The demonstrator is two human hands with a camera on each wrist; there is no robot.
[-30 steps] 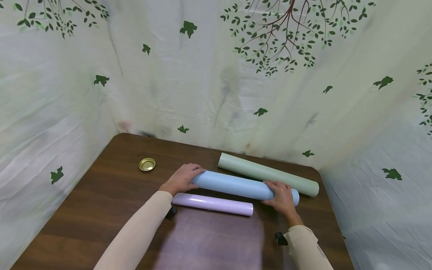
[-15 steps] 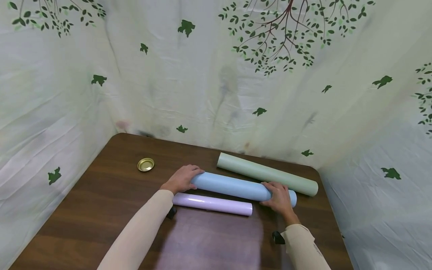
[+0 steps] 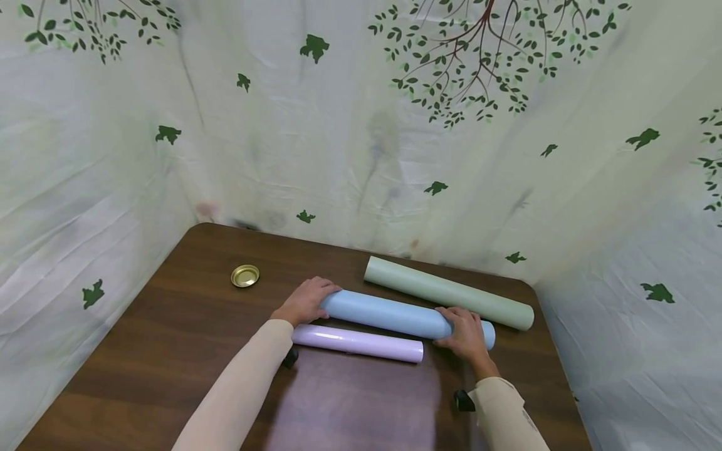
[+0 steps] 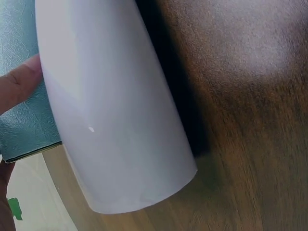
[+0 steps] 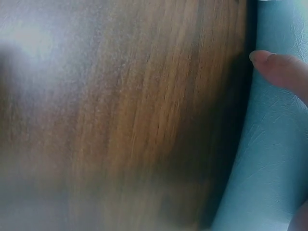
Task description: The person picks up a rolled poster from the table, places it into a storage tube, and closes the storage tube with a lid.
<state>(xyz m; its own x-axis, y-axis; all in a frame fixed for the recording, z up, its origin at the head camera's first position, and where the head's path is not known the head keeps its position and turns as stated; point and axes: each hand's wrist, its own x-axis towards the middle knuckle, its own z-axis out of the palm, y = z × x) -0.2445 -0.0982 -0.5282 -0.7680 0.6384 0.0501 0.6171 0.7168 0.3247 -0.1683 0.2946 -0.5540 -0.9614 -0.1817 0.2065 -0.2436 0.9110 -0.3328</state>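
Now the left hand (image 3: 304, 300) and right hand (image 3: 465, 329) clasp the blue roll's (image 3: 389, 313) ends near the table's (image 3: 169, 326) far edge; next comes a level lift.

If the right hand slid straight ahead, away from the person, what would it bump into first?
Probably the green roll. The right hand rests on the blue roll, and the green roll lies just beyond on the table; the gap between them is hard to judge.

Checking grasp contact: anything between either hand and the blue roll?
Nothing visible. The left hand grips one end of the blue roll and the right hand the other, skin on the roll. The purple roll lies beside it, nearer the person.
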